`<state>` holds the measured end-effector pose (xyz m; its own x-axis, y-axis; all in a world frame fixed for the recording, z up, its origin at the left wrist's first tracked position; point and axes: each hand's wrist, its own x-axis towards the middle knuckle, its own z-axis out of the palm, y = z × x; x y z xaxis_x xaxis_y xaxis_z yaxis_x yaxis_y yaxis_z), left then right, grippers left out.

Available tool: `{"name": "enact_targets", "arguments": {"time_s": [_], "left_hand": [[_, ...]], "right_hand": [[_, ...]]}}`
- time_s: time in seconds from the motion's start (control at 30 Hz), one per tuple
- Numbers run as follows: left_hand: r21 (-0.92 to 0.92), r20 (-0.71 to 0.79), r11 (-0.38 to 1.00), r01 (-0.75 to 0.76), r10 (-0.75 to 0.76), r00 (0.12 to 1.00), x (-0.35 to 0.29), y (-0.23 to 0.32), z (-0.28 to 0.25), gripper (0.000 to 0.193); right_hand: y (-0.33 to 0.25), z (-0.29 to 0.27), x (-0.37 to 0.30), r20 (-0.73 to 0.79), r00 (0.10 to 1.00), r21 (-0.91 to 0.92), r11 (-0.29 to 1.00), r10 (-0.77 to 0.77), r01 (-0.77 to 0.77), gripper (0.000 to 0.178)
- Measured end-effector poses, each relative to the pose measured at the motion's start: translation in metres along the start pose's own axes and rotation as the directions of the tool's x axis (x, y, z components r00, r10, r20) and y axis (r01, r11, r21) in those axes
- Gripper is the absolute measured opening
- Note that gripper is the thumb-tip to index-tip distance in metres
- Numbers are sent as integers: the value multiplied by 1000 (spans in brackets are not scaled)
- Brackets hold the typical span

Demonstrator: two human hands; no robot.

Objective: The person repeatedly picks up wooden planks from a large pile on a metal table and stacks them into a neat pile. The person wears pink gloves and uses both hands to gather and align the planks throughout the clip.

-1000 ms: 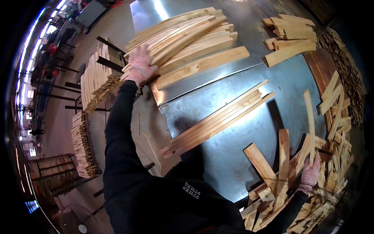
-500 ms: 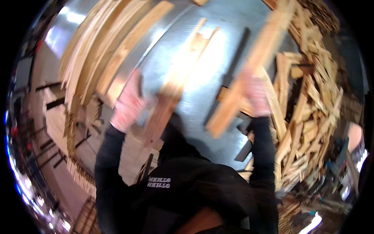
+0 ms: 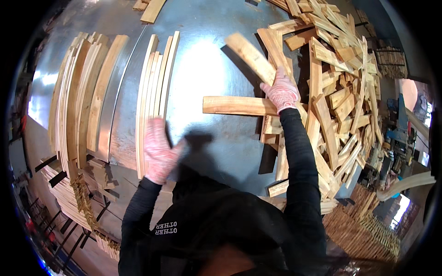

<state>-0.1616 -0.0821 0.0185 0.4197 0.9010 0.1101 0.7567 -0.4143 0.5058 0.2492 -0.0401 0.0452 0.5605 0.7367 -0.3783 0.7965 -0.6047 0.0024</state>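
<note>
My left hand (image 3: 159, 152), in a pinkish glove, rests with its fingers stretched out over the near part of a row of thin wooden strips (image 3: 155, 87). Its thumb stands apart on the right. My right hand (image 3: 282, 93), gloved alike, is closed round the near end of a short wooden board (image 3: 251, 57), which points to the far left and casts a shadow on the metal table (image 3: 198, 147). Under that wrist lies another short board (image 3: 237, 106), set crosswise; its right end is hidden. A longer board (image 3: 276, 50) lies just beyond my right fingers.
A jumbled pile of wooden pieces (image 3: 345, 96) covers the table's right side. Standing boards (image 3: 85, 92) line the left, past a seam in the metal. More pieces (image 3: 153, 10) lie at the far edge. Stacked wood (image 3: 363, 225) sits at the lower right.
The view has turned and steadied, and the strips by my left hand now run nearly straight away from me. The long board at my right hand no longer shows there; a shorter, tilted board does.
</note>
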Motion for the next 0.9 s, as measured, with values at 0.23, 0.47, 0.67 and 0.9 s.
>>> {"name": "enact_targets", "arguments": {"time_s": [0.23, 0.47, 0.67, 0.9], "left_hand": [[-618, 155, 786, -5, 128, 980, 53, 145, 102, 102], [-850, 426, 335, 405, -13, 905, 95, 151, 100, 35], [-415, 317, 885, 209, -75, 945, 343, 127, 53, 63], [-461, 52, 887, 32, -9, 999, 349, 189, 82, 76]], "right_hand": [[-68, -88, -54, -374, 905, 867, 269, -205, 419, 110], [89, -24, -79, -393, 914, 253, 968, 103, 0, 87], [133, 47, -142, -281, 952, 245, 968, 118, -48, 91], [139, 9, -169, -254, 962, 679, 689, -103, 253, 77]]}}
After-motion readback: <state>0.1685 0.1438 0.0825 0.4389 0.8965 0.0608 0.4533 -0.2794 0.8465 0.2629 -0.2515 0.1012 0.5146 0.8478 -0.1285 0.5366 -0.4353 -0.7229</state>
